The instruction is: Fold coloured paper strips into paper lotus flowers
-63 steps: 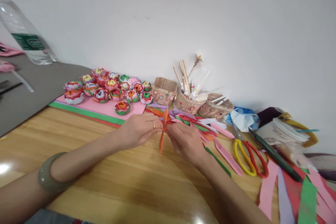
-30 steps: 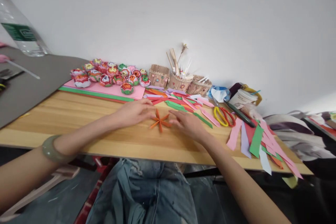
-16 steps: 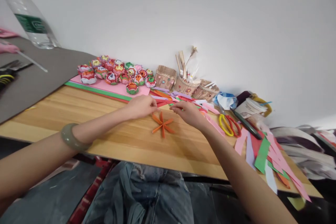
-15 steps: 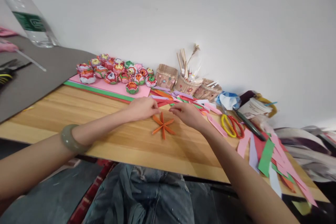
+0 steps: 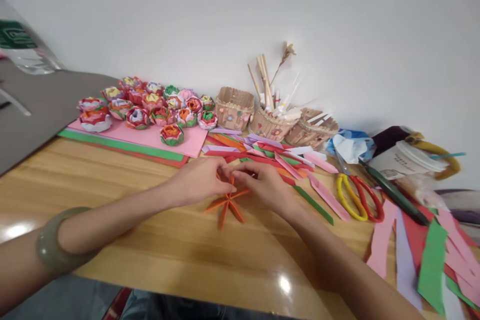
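**Hands back on the orange star**

Half a second ago your hands sat just beyond the flat, six-pointed orange folded-paper star; now both have dropped onto its far side, and your view has tipped lower over the table. Your left hand curls over the star's upper left arms, and your right hand meets it from the other side. The fingertips of both pinch at the centre, probably to pin the crossed strips flat so that they cannot spring apart. The star lies on the pale varnished wooden tabletop, near its front edge.

Behind your hands, a loose heap of coloured paper strips lies within easy reach. Yellow- and red-handled scissors lie to the right. Folded paper roses fill a pink sheet by the plain white wall.
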